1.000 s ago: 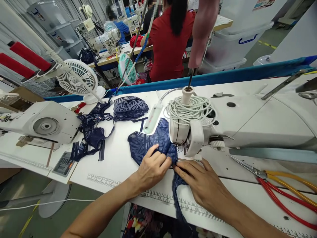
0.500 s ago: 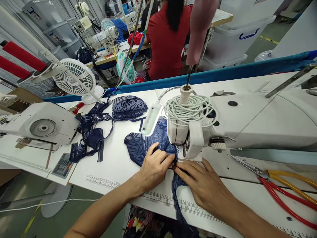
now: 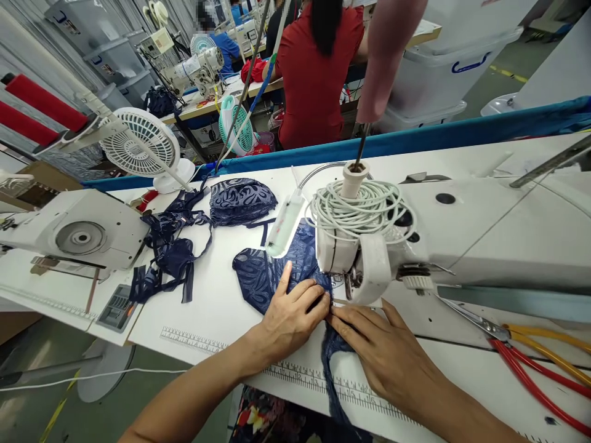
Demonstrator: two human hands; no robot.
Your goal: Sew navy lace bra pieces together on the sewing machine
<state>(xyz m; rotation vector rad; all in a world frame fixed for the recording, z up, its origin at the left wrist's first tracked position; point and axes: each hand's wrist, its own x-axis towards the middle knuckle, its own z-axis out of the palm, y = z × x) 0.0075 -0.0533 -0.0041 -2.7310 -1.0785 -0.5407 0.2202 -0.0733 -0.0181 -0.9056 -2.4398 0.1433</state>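
Note:
A navy lace bra piece (image 3: 258, 277) lies beneath the needle area of a white sewing machine (image 3: 339, 252), its narrow tail hanging over the table's front edge. My left hand (image 3: 298, 314) rests on the lace left of the presser foot, index finger raised and the other fingers bent together onto the fabric edge. Close against it, my right hand (image 3: 383, 344) pinches the same edge just in front of the foot, fingertips together. The machine head hides the stitching point.
A navy moulded lace cup (image 3: 242, 201) and tangled navy straps (image 3: 175, 252) lie to the left, near a calculator (image 3: 116, 307). Red- and yellow-handled scissors (image 3: 498, 332) lie at right. A white fan (image 3: 141, 143) stands behind. A person in red (image 3: 314, 80) sits beyond the blue table edge.
My left thumb and fingertips have slid slightly toward me along the fabric edge. My right fingertips have shifted a little the same way. The view has moved slightly.

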